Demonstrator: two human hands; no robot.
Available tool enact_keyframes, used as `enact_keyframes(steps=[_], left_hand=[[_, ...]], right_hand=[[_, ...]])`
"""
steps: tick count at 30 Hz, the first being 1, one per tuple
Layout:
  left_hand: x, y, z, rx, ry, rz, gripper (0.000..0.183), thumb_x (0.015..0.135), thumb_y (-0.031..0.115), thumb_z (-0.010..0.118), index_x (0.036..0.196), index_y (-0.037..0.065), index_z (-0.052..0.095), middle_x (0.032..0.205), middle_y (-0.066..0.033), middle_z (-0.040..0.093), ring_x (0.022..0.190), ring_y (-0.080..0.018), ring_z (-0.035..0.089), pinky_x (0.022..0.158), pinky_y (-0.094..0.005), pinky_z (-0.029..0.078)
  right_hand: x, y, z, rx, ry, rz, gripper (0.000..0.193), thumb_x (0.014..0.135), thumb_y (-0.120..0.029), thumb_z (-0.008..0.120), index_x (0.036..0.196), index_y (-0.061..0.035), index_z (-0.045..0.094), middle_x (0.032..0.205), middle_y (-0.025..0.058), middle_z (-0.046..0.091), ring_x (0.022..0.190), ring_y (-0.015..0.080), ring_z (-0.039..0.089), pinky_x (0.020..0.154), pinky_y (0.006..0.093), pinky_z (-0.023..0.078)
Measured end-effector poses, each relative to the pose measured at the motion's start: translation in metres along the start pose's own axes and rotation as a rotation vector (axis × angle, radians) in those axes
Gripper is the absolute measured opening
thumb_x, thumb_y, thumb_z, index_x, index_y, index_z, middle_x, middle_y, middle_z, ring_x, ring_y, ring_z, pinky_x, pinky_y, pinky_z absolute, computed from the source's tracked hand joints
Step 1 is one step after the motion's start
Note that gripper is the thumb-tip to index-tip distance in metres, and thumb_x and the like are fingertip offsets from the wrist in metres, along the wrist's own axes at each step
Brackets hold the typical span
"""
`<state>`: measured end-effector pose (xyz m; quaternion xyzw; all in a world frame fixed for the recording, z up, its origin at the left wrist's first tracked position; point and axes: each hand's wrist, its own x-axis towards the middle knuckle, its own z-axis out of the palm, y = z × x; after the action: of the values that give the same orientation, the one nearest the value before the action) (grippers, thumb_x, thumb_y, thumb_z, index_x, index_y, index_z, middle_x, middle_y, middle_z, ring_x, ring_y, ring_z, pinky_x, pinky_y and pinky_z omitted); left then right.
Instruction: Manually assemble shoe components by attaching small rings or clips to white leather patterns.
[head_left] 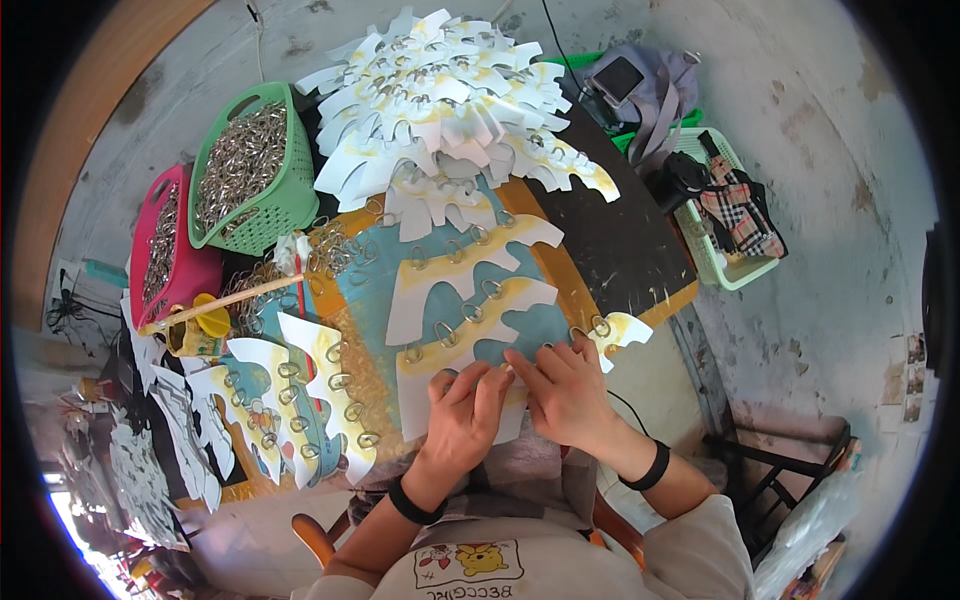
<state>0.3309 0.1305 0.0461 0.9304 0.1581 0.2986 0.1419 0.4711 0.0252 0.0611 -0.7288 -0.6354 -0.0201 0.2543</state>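
Near the table's front edge, my left hand (468, 402) and my right hand (568, 393) meet over a white scalloped strip (625, 328) with yellowish glue smears. The strip sticks out to the right of my right hand, with a metal ring (600, 325) on it. My left thumb and fingertips are pinched together; what lies between them is too small to name. Curled fingers of my right hand press in from the other side, hiding the strip's middle. Just beyond, another white strip (520, 296) and a farther one (415, 275) lie on the blue-green board, both carrying metal rings.
A tall heap of white pieces (440, 90) stands at the back. To the left are a green basket (300, 160) and a pink basket (195, 270) of metal rings, a stick (225, 303) across a yellow pot (195, 340), and several ringed strips (330, 385). A pale green basket (745, 270) stands right.
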Motion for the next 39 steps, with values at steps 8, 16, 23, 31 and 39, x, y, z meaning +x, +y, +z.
enact_keyframes(steps=[8, 16, 23, 31, 39], left_hand=[[0.000, 0.007, -0.003, 0.042, -0.020, -0.049, 0.030, 0.079, 0.002, 0.076, 0.102, 0.009, 0.059, 0.092, 0.0045, 0.067, 0.090, -0.0177, 0.062, 0.078, -0.0384, 0.033], [-0.005, 0.016, -0.018, 0.113, -0.195, -0.013, 0.039, 0.077, 0.009, 0.064, 0.116, 0.006, 0.062, 0.107, -0.0006, 0.068, 0.105, -0.0177, 0.057, 0.084, -0.0412, 0.033], [-0.018, 0.021, -0.013, 0.170, -0.219, 0.013, 0.043, 0.075, 0.012, 0.064, 0.117, 0.007, 0.068, 0.124, -0.0015, 0.064, 0.108, -0.0187, 0.054, 0.091, -0.0453, 0.031], [-0.027, 0.022, -0.006, 0.207, -0.184, 0.011, 0.043, 0.074, 0.014, 0.063, 0.116, 0.006, 0.067, 0.127, -0.0021, 0.061, 0.112, -0.0167, 0.052, 0.101, -0.0476, 0.027], [-0.032, 0.023, -0.004, 0.212, -0.148, 0.007, 0.043, 0.073, 0.014, 0.064, 0.116, 0.007, 0.067, 0.128, -0.0021, 0.058, 0.116, -0.0169, 0.049, 0.101, -0.0494, 0.028]], right_hand=[[-0.006, 0.000, -0.001, -0.036, 0.007, 0.024, 0.050, 0.071, -0.012, 0.064, 0.120, -0.0004, 0.065, 0.082, 0.0031, 0.049, 0.078, 0.0198, 0.052, 0.077, 0.0385, 0.037], [-0.038, 0.006, -0.009, -0.023, -0.062, -0.032, 0.049, 0.074, -0.019, 0.063, 0.121, -0.0072, 0.066, 0.121, 0.0011, 0.059, 0.112, 0.0182, 0.053, 0.102, 0.0520, 0.026], [-0.032, 0.000, -0.008, -0.024, -0.066, -0.034, 0.042, 0.072, -0.018, 0.064, 0.112, -0.0063, 0.068, 0.119, 0.0023, 0.059, 0.109, 0.0175, 0.054, 0.103, 0.0523, 0.027], [-0.009, 0.016, -0.012, 0.224, -0.013, 0.039, 0.036, 0.070, -0.004, 0.065, 0.106, -0.0054, 0.067, 0.101, 0.0034, 0.063, 0.098, 0.0221, 0.055, 0.098, 0.0483, 0.034], [0.013, 0.001, -0.010, 0.195, 0.100, 0.139, 0.032, 0.071, -0.002, 0.069, 0.102, -0.0058, 0.066, 0.102, 0.0078, 0.059, 0.093, 0.0308, 0.053, 0.084, 0.0425, 0.037]])
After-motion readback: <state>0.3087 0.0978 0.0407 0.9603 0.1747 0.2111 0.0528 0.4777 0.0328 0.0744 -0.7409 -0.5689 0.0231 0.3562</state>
